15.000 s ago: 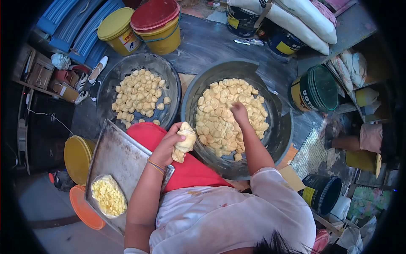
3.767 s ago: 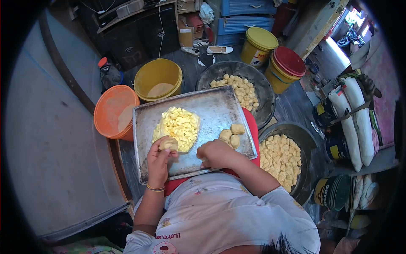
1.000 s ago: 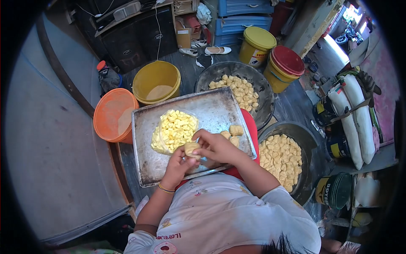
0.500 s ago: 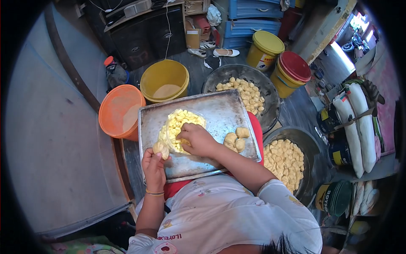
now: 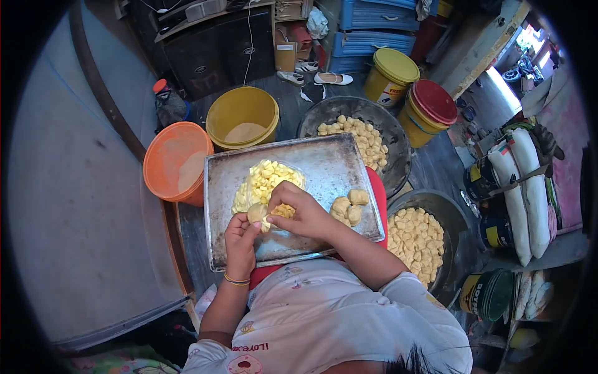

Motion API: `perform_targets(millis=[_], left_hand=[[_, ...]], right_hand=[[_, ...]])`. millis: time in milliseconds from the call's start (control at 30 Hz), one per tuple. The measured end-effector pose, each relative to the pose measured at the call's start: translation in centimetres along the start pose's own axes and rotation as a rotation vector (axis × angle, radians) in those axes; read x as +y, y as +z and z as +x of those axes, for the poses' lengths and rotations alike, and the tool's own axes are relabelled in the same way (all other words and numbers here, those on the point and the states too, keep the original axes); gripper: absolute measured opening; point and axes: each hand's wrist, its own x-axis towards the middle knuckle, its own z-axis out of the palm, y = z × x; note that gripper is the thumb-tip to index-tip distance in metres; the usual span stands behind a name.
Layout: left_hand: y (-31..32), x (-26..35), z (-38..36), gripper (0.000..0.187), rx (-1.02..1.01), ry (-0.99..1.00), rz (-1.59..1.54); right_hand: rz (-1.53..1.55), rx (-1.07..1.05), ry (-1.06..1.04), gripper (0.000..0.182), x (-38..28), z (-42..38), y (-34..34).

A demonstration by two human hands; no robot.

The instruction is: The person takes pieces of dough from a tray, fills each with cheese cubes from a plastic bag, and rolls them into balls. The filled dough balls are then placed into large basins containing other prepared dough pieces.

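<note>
as the left hand's (image 5: 240,235) thumb and fingers pinch a piece of dough (image 5: 256,212) from the near side, the right hand (image 5: 299,212) comes to meet it, thumb and forefinger pressed together at the dough's right side, and a pale bit shows right by those fingertips. the right hand's other fingers are curled in, and a few yellow chunks peek out beneath them. both hands are up over the left half of the baking tray (image 5: 303,242), nearer its near edge than its far one, and so is that dough.

just beyond the fingers, a clear bag (image 5: 299,179) lies open on the tray, full of yellow chunks (image 5: 266,176). over by the tray's right edge sits a small cluster of dough balls (image 5: 341,208), touching one another, and red fabric (image 5: 379,187) shows past that edge.

outward again: off the far right corner, a black basin (image 5: 398,149) holds a heap of dough pieces (image 5: 367,140), and off the near right corner a second, grey basin (image 5: 460,240) is packed with more. past the far left corner stands an open yellow bucket (image 5: 274,118), powder low inside, and beside the left edge an orange bucket (image 5: 157,181), with powder in it too.
</note>
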Motion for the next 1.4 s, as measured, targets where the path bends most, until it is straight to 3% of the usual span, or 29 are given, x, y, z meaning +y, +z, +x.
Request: perform_targets(millis=[167, 267, 333, 367, 467, 533, 633, 767, 833, 967, 1000, 1067, 1200, 1267, 1300, 1367, 1400], left_hand=[[0.7, 0.3, -0.3, 0.017, -0.031, 0.023, 0.007], [1.2, 0.5, -0.3, 0.016, -0.009, 0.007, -0.013], [1.4, 0.3, -0.2, 0.018, 0.02, -0.002, -0.06], [1.3, 0.1, -0.1, 0.018, 0.019, -0.002, -0.058], [1.0, -0.3, 0.2, 0.02, -0.003, 0.059, -0.035], [1.2, -0.3, 0.3, 0.019, 0.02, 0.074, 0.055], [1.2, -0.1, 0.5, 0.02, 0.03, 0.065, 0.01], [1.2, -0.3, 0.7, 0.02, 0.029, 0.026, -0.031], [1.1, -0.6, 0.7, 0.02, 0.024, 0.027, -0.044], [1.1, -0.6, 0.9, 0.019, 0.044, 0.039, 0.025], [1.1, -0.6, 0.9, 0.019, 0.059, 0.048, 0.005], [0.9, -0.4, 1.1, 0.02, 0.077, 0.064, -0.017], [0.6, -0.2, 1.0, 0.02, 0.026, -0.001, -0.012], [0.7, -0.1, 0.7, 0.02, -0.021, -0.043, -0.017], [0.7, -0.2, 0.5, 0.021, -0.064, -0.069, -0.013], [0.7, -0.2, 0.3, 0.021, -0.109, -0.097, -0.012], [0.6, -0.1, 0.1, 0.023, -0.134, -0.1, 0.006]], right_hand=[[0.103, -0.09, 0.144, 0.035, -1.2, -0.1, -0.7], [0.088, -0.004, 0.086, 0.03, -0.8, -0.4, -0.7], [-0.1, 0.026, -0.173, 0.027, -0.2, -0.3, -0.7], [-0.1, 0.028, -0.174, 0.027, -0.2, -0.6, -0.7], [-0.106, 0.003, -0.02, 0.024, -1.4, -0.6, -0.2], [0.066, 0.044, 0.155, 0.023, -0.7, -0.8, 0.3], [0.284, 0.138, 0.191, 0.024, 0.7, -0.8, 0.6], [0.27, 0.102, 0.218, 0.026, 0.9, -0.9, 0.2], [0.048, 0.055, 0.132, 0.027, -0.1, -0.8, 0.2], [0.203, 0.103, 0.296, 0.028, 1.1, -0.9, 0.3], [0.202, 0.1, 0.291, 0.028, 1.6, -0.9, 0.1], [-0.146, 0.157, 0.104, 0.027, 2.4, -0.9, -0.4], [-0.166, 0.185, -0.052, 0.034, 2.0, -0.6, -0.1], [0.273, 0.064, 0.18, 0.045, 0.8, -0.5, 0.3], [0.273, 0.065, 0.182, 0.045, 1.0, -0.6, 0.1], [0.558, -0.244, 0.368, 0.054, 1.5, -0.9, -0.5], [0.64, -0.243, 0.371, 0.046, 0.9, -1.0, -0.5]])
